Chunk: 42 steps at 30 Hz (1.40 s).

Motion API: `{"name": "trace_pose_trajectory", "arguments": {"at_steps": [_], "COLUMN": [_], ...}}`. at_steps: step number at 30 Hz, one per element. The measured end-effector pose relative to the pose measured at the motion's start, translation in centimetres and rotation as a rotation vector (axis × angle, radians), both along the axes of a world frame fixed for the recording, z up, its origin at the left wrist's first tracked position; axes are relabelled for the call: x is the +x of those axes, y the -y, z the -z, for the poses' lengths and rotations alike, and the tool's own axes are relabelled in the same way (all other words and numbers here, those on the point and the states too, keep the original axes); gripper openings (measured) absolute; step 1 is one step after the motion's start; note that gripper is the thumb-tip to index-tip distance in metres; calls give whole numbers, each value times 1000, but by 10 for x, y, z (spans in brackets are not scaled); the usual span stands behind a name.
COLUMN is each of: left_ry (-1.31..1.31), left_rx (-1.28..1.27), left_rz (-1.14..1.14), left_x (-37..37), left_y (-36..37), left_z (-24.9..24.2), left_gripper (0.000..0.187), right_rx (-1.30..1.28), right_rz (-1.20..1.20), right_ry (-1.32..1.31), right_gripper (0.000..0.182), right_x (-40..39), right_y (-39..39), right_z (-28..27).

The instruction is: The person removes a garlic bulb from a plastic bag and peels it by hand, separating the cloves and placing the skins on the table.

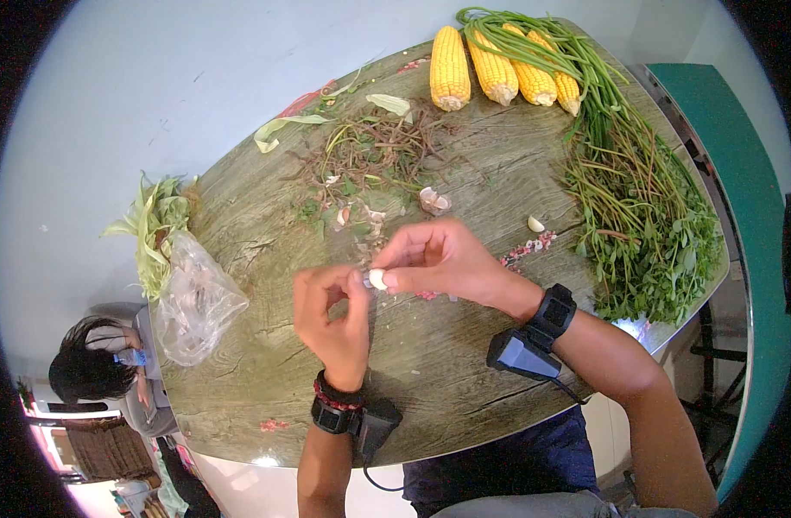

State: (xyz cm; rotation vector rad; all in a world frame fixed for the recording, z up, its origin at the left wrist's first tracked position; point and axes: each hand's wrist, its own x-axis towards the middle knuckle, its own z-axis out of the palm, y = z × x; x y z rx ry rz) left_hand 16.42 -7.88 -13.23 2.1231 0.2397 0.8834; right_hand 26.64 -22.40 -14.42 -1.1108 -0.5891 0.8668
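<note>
My left hand (331,315) and my right hand (443,259) meet over the middle of a wood-patterned table (266,380). Between the fingertips of both hands sits a small pale garlic clove (377,279). Both hands pinch it, the right thumb and finger on its right side, the left fingers curled on its left. Another peeled clove (535,224) lies on the table to the right of my right hand. A piece of garlic with loose papery skin (434,201) lies just beyond my hands.
Several corn cobs (499,73) lie at the far edge, beside long green beans (585,78) and a heap of leafy greens (654,233). Stem scraps (370,155) sit far centre. A clear plastic bag (197,298) and corn husks (154,229) hang at the left edge. A person (102,367) sits lower left.
</note>
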Motion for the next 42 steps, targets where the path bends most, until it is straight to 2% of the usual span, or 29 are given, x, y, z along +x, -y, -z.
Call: {"name": "trace_pose_trajectory", "arguments": {"at_steps": [4,8,11,16,20,22,25,29,32,42], "left_ry": [-18,-43,-42,-5,-34,-21,21,17,28,-12], "left_rx": [50,134,-25,-11,-123,-59,-31,-5,-172,-325], "left_rz": [9,64,17,118,117,110,113,136,171,244], "left_x": [1,-6,-2,-1,0,-3,-2,-3,-3,-4], "left_y": [-3,-16,-1,-1,3,-1,-3,-4,-4,-6], "left_z": [1,12,0,-1,-3,1,5,5,8,2], "left_gripper": [7,15,16,25,27,26,25,24,22,24], "right_rx": [-27,85,94,168,133,118,-34,-3,-20,-7], "right_rz": [39,82,91,130,115,99,103,138,162,178], "right_ry": [-92,-88,-83,-98,-36,-33,20,48,30,22], "right_gripper": [24,29,30,28,26,26,27,23,20,21], "right_x": [-3,0,0,-1,1,1,-2,0,0,-1], "right_y": [2,-2,-3,-6,-4,-3,-1,-4,-3,-1], "right_z": [-9,3,3,8,10,7,-3,8,7,1]}}
